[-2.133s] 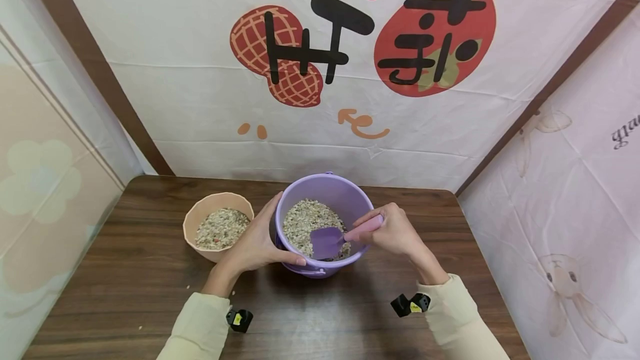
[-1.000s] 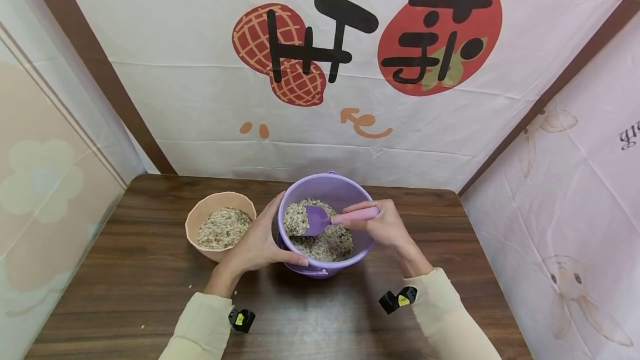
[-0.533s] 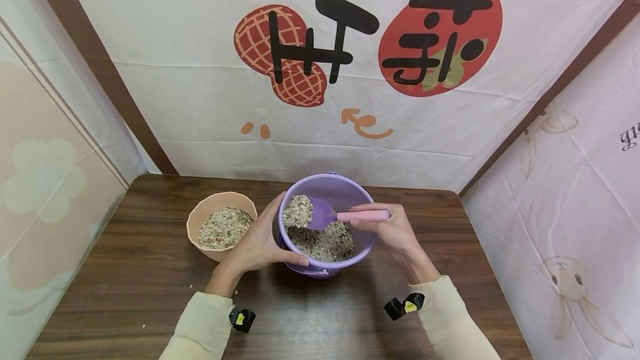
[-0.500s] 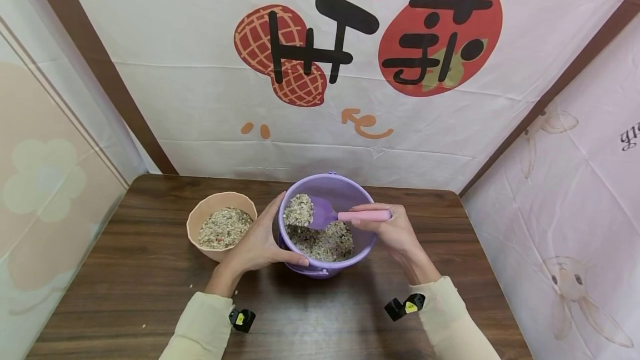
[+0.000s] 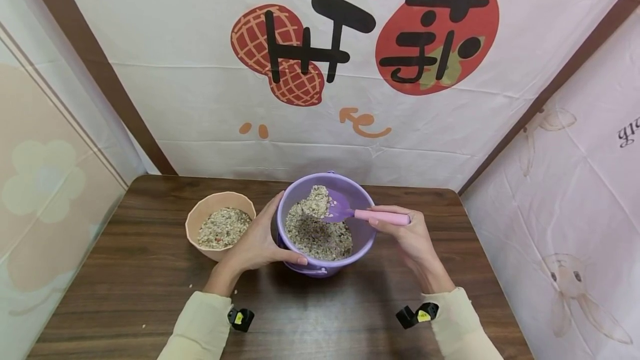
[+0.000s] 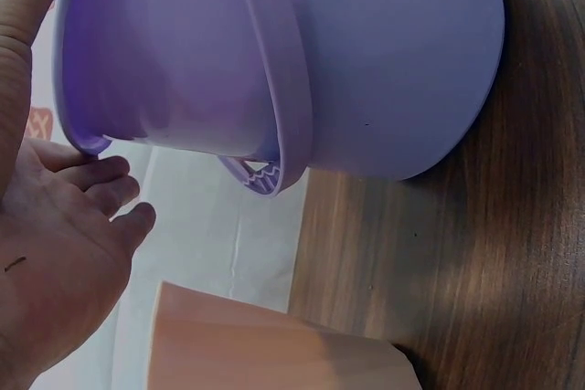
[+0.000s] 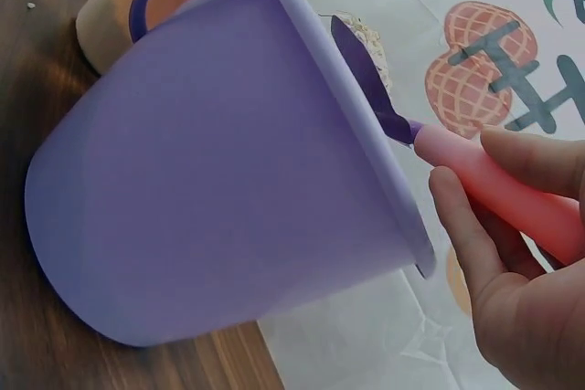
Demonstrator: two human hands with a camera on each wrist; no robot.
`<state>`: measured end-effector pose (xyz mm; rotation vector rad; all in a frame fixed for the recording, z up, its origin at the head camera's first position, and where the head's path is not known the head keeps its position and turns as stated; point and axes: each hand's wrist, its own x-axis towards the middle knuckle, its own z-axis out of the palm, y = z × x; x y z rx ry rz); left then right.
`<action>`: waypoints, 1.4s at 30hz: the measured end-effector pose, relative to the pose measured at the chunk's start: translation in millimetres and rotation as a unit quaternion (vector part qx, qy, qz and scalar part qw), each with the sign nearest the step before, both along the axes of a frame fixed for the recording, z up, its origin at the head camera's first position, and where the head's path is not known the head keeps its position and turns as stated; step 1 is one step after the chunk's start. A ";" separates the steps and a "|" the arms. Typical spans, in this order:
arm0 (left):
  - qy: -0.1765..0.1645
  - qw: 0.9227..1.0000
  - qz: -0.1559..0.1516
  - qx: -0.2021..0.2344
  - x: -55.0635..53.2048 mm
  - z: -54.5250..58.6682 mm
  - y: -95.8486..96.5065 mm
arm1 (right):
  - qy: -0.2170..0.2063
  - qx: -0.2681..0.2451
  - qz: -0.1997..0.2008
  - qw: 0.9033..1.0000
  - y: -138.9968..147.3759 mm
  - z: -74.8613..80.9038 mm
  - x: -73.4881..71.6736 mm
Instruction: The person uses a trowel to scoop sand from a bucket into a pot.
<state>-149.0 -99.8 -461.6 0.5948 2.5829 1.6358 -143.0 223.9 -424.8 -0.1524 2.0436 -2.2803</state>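
Note:
A purple bucket (image 5: 360, 246) stands on the table, partly filled with pale flaky grains (image 5: 320, 239). My left hand (image 5: 255, 243) spans its left side, thumb along the near rim and fingers at the far side. In the left wrist view the fingertips (image 6: 137, 216) curl by the rim. My right hand (image 5: 407, 238) grips the pink handle of a small shovel (image 5: 382, 216). Its purple blade (image 7: 361, 66) carries a heap of grains (image 5: 317, 200) over the bucket's mouth. In the right wrist view the heaped blade shows just above the rim.
A peach-coloured bowl (image 5: 196, 226) with similar grains stands left of the bucket, close to the left hand. The bucket's handle (image 6: 288, 89) hangs down its side. A few stray grains lie on the brown wooden table (image 5: 125, 271). A printed cloth (image 5: 200, 110) hangs behind the table.
The shovel dug into the grains, came up with a heap, and has since moved right and slightly up with the right hand. The left hand and bucket stay put.

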 end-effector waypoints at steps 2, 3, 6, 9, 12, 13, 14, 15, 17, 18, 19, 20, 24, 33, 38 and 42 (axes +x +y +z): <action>-0.003 1.000 0.002 -0.003 0.0 0.5 -0.1 | 0.001 0.004 -0.008 1.000 4.3 0.2 2.1; -0.004 1.000 0.003 -0.005 0.2 0.9 -0.3 | 0.002 0.005 -0.008 1.000 6.7 0.0 2.8; -0.005 1.000 0.005 -0.010 1.2 2.0 -0.5 | 0.002 0.007 -0.018 1.000 13.0 -1.0 5.2; -0.007 1.000 0.006 -0.011 1.5 2.1 -0.2 | -0.002 0.005 -0.029 1.000 18.3 -2.6 7.7; -0.008 1.000 0.006 -0.011 1.2 1.5 0.3 | -0.009 -0.001 -0.038 0.999 21.1 -4.6 10.2; -0.006 1.000 0.005 -0.010 1.0 1.3 0.4 | -0.011 -0.004 -0.040 0.999 21.3 -5.3 10.7; -0.005 1.000 0.004 -0.009 0.8 1.3 0.5 | -0.012 -0.006 -0.041 0.999 21.6 -6.0 11.0; -0.004 1.000 0.003 -0.008 0.7 1.3 0.6 | -0.014 -0.008 -0.039 0.999 21.9 -6.9 11.3; -0.002 1.000 0.002 -0.005 0.6 1.4 0.8 | -0.014 -0.011 -0.039 0.999 22.0 -8.2 11.5; -0.001 1.000 0.001 -0.005 0.5 1.5 0.8 | -0.014 -0.011 -0.037 0.999 22.2 -8.7 11.5; -0.001 1.000 0.000 -0.004 0.6 1.7 0.7 | -0.013 -0.011 -0.037 0.999 22.2 -9.2 11.4; 0.000 1.000 0.000 -0.005 0.6 1.6 0.5 | -0.011 -0.011 -0.036 0.999 22.2 -9.5 11.3; 0.003 1.000 0.001 -0.007 0.9 2.3 0.2 | -0.004 -0.009 -0.026 1.000 21.6 -9.7 10.7; 0.008 1.000 0.002 -0.018 1.1 2.4 0.2 | 0.007 0.005 -0.036 0.999 17.4 -9.1 11.2; 0.002 0.999 0.010 -0.037 3.6 3.7 -2.4 | 0.013 0.007 -0.046 0.999 15.0 -9.4 12.3; -0.008 0.998 0.026 -0.060 7.3 6.6 -9.3 | 0.011 0.006 -0.052 0.999 14.6 -10.1 12.6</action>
